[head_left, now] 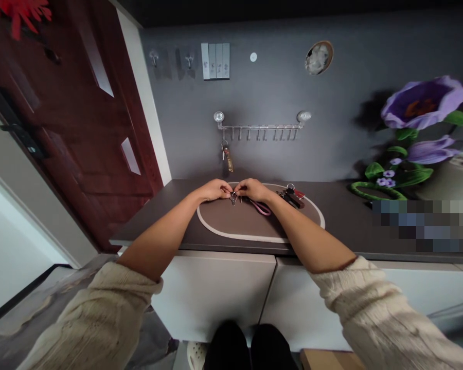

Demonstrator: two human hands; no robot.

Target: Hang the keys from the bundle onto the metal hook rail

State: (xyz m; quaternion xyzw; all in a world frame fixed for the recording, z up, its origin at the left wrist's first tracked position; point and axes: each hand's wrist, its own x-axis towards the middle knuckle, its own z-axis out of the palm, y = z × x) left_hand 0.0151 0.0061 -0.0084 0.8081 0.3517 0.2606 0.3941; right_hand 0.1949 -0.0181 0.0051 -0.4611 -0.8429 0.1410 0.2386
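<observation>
Both my hands meet over the far part of an oval brown mat (250, 226) on the dark countertop. My left hand (215, 189) and my right hand (253, 190) are closed in a pinch on a small metal key ring (234, 197) between them. A pink strap (263, 207) trails from the ring under my right hand onto the mat. A second bunch of keys with a dark fob and a red tag (292, 196) lies on the mat just right of my right hand.
A chrome hook rail (261, 126) is on the grey wall above the mat, with one key fob (228, 158) hanging at its left end. A dark red door (73, 123) stands at left. Purple artificial flowers (420, 128) sit at right. White cabinets are below the counter.
</observation>
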